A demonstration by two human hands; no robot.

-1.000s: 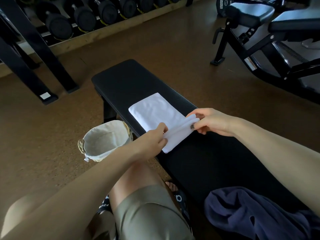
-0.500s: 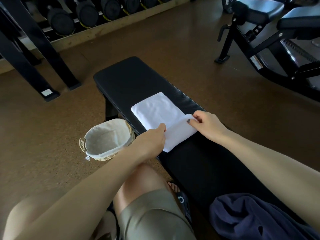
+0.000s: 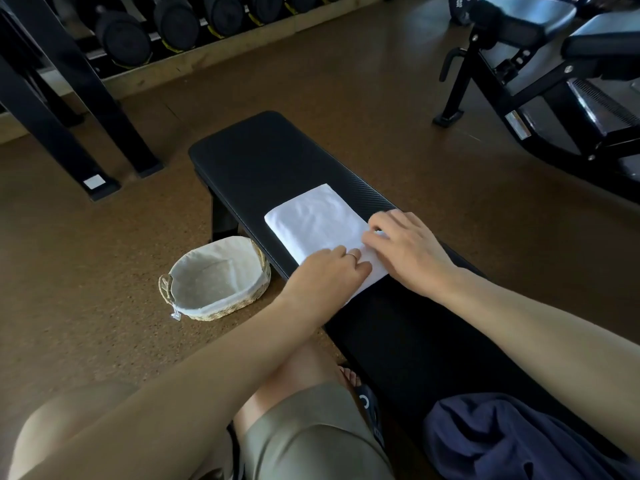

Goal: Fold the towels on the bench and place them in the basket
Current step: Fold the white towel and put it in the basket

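A white towel (image 3: 313, 221) lies folded in a narrow strip across the black bench (image 3: 263, 157). My left hand (image 3: 325, 277) sits on the towel's near left end, fingers curled and gripping the cloth. My right hand (image 3: 407, 249) is palm down on the near right end, its bent fingers pinching the fabric. Both hands hide the towel's near part. A navy towel (image 3: 512, 441) lies crumpled on the bench close to me. The wicker basket (image 3: 165, 287) with a pale cloth liner stands on the floor left of the bench, with nothing in it.
My bare knee and khaki shorts (image 3: 311, 441) are between basket and bench. A black rack leg (image 3: 100, 109) and dumbbells (image 3: 124, 36) stand at the back left. Another black gym bench (image 3: 540, 109) stands at the back right. Brown floor surrounds the bench.
Both hands have moved forward over the white towel, drawing its near end with them. The right hand has turned palm down onto the cloth.
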